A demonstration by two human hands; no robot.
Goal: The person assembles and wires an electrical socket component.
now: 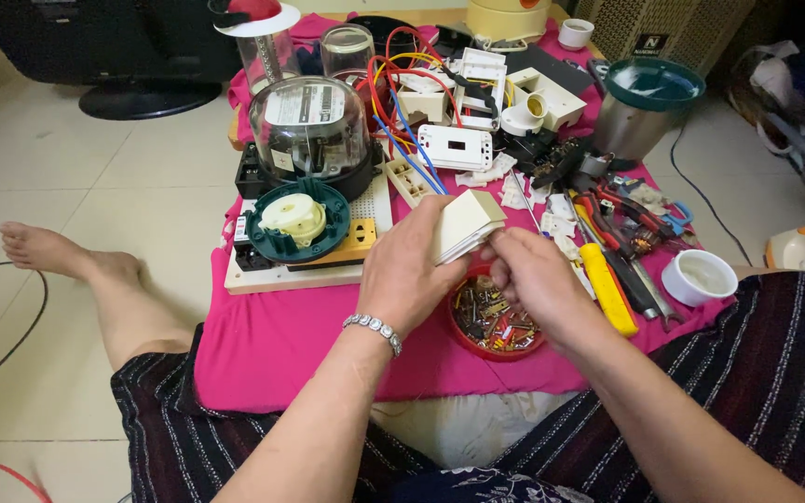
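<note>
We see two hands at work over one low surface draped in pink cloth. The left hand has its grip wrapped around a cream square switch plate, thumb and fingers pinching its left edge and holding it tilted above the surface. The right hand meets the plate at its lower right corner, fingertips pressed together there; we cannot tell whether they pinch the plate itself or some small part against it, since the fingers hide the contact. The plate is one piece of pale, smooth plastic, flat-faced, with a thicker white layer showing along its lower edge. One beaded silver bracelet circles the left wrist.

Directly beneath the hands sits one red round dish filled with small mixed screws and metal bits. Just right of it lies one yellow-handled tool, beside a cluster of red-handled pliers; their exact count is unclear in the tangle. Two small white cups stand on the surface: one near the right edge, one at the far end. To the left, one dark green round part with a cream centre rests on a yellow block, behind it one clear-domed electric meter. One white wall socket lies among red, blue and yellow wires.
</note>
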